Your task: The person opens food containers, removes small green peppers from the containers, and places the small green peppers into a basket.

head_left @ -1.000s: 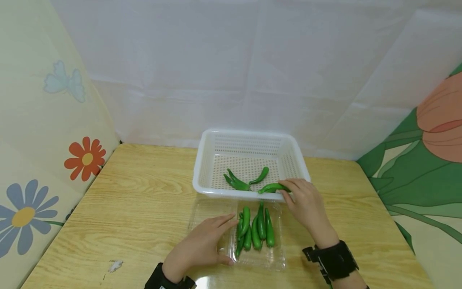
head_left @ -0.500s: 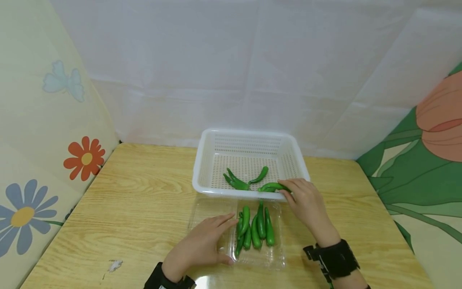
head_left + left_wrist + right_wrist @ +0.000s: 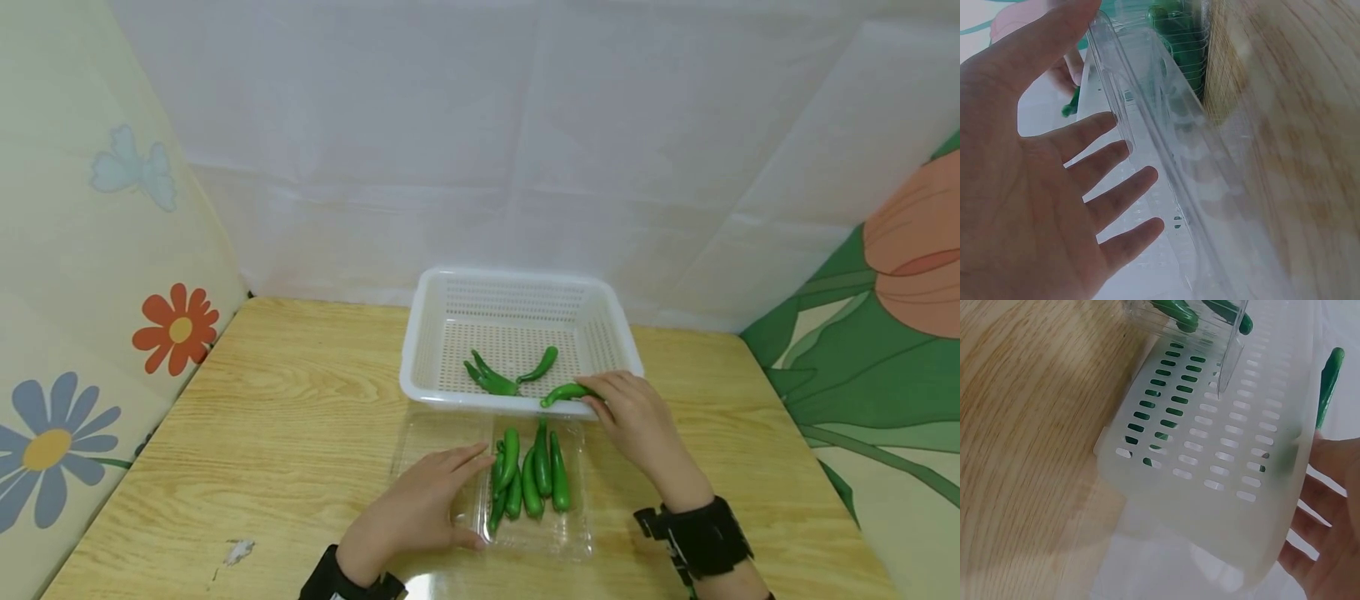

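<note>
My right hand [image 3: 632, 417] reaches over the front right rim of a white plastic basket [image 3: 517, 279]. Between thumb and fingers it pinches a green chili pepper [image 3: 568, 392], whose free end overlaps the front rim. The same pepper [image 3: 1331, 381] shows above the rim in the right wrist view. Several more green peppers [image 3: 491, 379] lie on the basket's floor. In front of the basket stands a clear plastic clamshell box [image 3: 573, 533], spread out, with several green peppers [image 3: 532, 479] in its right half. My left hand [image 3: 1041, 181], fingers extended and spread, touches the box around its middle edge.
The wooden table [image 3: 300, 433] bears the basket and box close together. Behind the basket hangs a white cloth [image 3: 450, 167]. Floral panels stand at the left [image 3: 67, 292] and right [image 3: 892, 350]. A pale worn patch [image 3: 240, 551] marks the table at the front left.
The pepper in my right hand has shifted slightly, its free end now reaching over the front rim. A second green shape beneath it no longer shows. My left hand stays put.
</note>
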`<state>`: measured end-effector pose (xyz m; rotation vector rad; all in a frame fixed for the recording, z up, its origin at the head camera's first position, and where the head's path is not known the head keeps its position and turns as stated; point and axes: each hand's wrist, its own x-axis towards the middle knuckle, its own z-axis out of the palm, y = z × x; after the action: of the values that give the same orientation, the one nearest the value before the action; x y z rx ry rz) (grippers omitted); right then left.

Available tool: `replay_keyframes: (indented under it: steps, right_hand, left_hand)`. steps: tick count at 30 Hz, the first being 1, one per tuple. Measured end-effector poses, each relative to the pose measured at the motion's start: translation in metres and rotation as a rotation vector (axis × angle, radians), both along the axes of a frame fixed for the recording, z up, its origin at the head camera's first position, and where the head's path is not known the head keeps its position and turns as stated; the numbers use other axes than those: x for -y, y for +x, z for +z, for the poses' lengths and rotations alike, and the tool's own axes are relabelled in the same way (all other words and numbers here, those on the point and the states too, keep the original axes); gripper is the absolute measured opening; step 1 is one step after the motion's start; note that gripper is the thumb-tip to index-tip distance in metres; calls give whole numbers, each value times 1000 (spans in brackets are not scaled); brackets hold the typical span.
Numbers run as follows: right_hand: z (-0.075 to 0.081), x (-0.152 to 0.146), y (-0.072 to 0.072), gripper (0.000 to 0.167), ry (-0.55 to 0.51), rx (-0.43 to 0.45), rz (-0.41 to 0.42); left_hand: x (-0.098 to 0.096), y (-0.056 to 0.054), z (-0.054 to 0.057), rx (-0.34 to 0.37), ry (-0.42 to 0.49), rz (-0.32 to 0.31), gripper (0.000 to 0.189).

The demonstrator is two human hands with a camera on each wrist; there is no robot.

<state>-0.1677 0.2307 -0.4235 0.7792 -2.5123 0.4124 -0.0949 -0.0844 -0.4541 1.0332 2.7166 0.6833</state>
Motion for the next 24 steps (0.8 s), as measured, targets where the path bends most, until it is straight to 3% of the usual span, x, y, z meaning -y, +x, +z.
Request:
replay_keyframes:
  steps: [13, 24]
  right_hand:
    - [-1, 0, 0, 33, 14, 30, -7]
    - [-2, -1, 0, 34, 17, -24, 18]
  left_hand:
    - [0, 0, -2, -13, 9, -6, 98]
    - [1, -1, -4, -19, 7, -9, 98]
